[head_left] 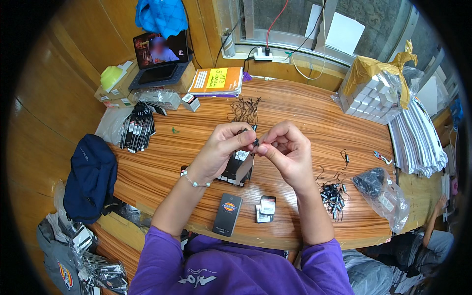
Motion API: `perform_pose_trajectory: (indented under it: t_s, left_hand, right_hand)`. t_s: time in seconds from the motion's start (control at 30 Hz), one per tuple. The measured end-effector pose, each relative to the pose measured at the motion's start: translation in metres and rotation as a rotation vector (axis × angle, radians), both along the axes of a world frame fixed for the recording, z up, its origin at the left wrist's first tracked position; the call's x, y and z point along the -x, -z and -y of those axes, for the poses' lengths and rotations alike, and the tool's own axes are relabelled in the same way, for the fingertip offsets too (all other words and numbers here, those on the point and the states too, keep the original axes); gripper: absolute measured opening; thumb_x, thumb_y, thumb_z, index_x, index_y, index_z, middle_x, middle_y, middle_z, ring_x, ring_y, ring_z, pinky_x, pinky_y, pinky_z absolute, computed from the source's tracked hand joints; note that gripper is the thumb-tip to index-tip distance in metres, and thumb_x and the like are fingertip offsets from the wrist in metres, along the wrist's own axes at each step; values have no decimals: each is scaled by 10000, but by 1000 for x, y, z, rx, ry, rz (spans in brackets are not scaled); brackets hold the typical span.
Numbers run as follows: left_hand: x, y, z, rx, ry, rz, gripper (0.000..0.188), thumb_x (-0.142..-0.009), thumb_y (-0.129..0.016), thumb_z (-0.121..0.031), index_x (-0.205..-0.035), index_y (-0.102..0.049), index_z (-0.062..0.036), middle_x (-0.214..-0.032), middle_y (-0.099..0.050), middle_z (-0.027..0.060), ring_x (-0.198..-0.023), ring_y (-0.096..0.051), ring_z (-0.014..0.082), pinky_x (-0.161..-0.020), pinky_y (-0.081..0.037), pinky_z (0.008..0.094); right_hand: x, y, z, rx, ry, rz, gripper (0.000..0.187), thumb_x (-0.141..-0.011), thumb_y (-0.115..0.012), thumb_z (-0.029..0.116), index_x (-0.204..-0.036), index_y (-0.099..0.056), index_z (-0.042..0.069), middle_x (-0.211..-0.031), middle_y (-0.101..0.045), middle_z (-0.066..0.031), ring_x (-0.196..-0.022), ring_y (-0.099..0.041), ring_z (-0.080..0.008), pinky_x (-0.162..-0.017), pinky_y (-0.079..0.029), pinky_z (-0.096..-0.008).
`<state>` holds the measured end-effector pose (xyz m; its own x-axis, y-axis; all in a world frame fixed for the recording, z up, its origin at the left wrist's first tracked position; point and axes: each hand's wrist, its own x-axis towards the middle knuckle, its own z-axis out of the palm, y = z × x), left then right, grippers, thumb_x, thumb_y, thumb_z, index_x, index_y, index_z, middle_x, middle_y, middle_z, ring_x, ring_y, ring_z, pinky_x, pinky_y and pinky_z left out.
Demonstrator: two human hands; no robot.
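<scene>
Above the middle of the desk, my left hand [222, 147] and my right hand [286, 152] meet fingertip to fingertip. Both pinch a small black hang-tag string [255, 143]; its fine detail is partly covered by the fingers. Right under them lies a stack of black hang tags [228, 176], one bearing a white barcode label. Just beyond my hands is a bunch of black tag strings [245, 110]. Closer to me rest a larger black hang tag [227, 214] and a few small black-and-white labels [265, 209].
Right of my arm lies a pile of strings with grey ends [334, 196], beside a clear plastic bag [381, 191]. Stacked papers [417, 137] and wrapped white boxes [376, 93] stand far right. At left are bundled tags [136, 129], a navy pouch [90, 177] and a propped tablet [160, 51].
</scene>
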<state>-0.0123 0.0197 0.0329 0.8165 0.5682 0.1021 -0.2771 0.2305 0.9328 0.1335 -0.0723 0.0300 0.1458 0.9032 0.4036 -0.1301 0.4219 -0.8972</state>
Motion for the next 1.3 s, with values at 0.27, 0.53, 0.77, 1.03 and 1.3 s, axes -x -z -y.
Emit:
perform_pose_trajectory:
  t_s: [0.27, 0.53, 0.77, 1.03, 1.3]
  left_hand:
    - [3, -7, -5, -27, 83, -20, 203, -857, -608, -245, -775, -609, -59, -719, -575, -18, -683, -509, 43, -645, -413, 186]
    - [1, -5, -1, -11, 71, -17, 196, -856, -614, -241, -781, -620, -60, -723, -572, -29, -684, -516, 33, -643, -420, 177]
    - [1, 0, -1, 27, 111, 10, 197, -860, -608, -246, -785, -605, -64, -720, -561, -31, -677, -515, 33, -638, -421, 177]
    - [3, 0, 4, -14, 57, -16, 214, -864, -604, -250, -771, -601, -57, -701, -543, -26, -658, -513, 39, -603, -415, 184]
    - [4, -7, -20, -579, -38, -354, 250, -876, -575, -275, -821, -579, -31, -840, -524, 5, -794, -492, 82, -692, -368, 203]
  right_hand:
    - [2, 1, 0, -3, -29, -31, 117, -818, -600, -13, -892, -509, -11, -825, -577, -62, -781, -583, -109, -677, -475, -225]
    - [3, 1, 0, -33, -4, 5, 112, -818, -598, -14, -887, -509, -15, -821, -572, -61, -771, -577, -111, -667, -469, -225]
    - [0, 0, -1, 11, -18, 3, 127, -814, -609, -6, -892, -509, -14, -816, -575, -62, -758, -579, -108, -656, -462, -218]
    - [0, 0, -2, 50, -40, -9, 154, -805, -626, 3, -900, -505, -5, -821, -575, -57, -762, -576, -104, -652, -459, -221]
    - [-3, 7, -12, 216, -139, -26, 140, -861, -590, 99, -930, -513, 5, -775, -575, -25, -736, -561, -77, -649, -450, -210]
